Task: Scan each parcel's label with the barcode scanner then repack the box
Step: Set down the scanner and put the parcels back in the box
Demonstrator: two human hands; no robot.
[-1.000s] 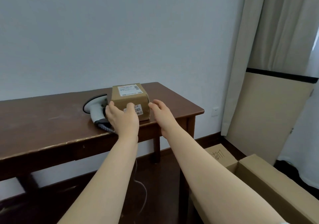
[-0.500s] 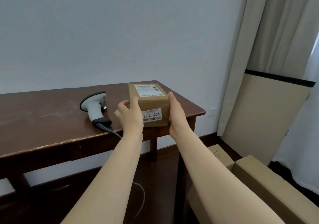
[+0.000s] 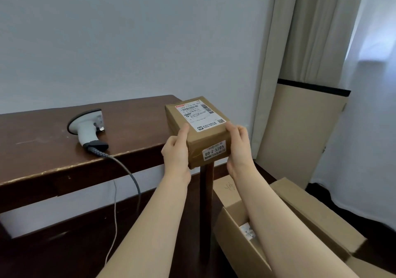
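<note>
I have lifted the parcel point(image 3: 201, 132) off the table point(image 3: 42, 147) and carried it right, past the corner. My left hand point(image 3: 176, 150) and right hand point(image 3: 239, 147) clamp its near end from either side, thumbs on top, the label point(image 3: 200, 117) facing up between them. The scanner point(image 3: 87, 127) lies on the table, well left. The open box point(image 3: 242, 256) sits on the floor below my right arm.

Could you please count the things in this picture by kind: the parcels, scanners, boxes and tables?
parcel: 1, held by the left hand and the right hand
barcode scanner: 1, on the table
open cardboard box: 1, on the floor
table: 1
Total: 4
white thing inside the box: too hidden to count.
</note>
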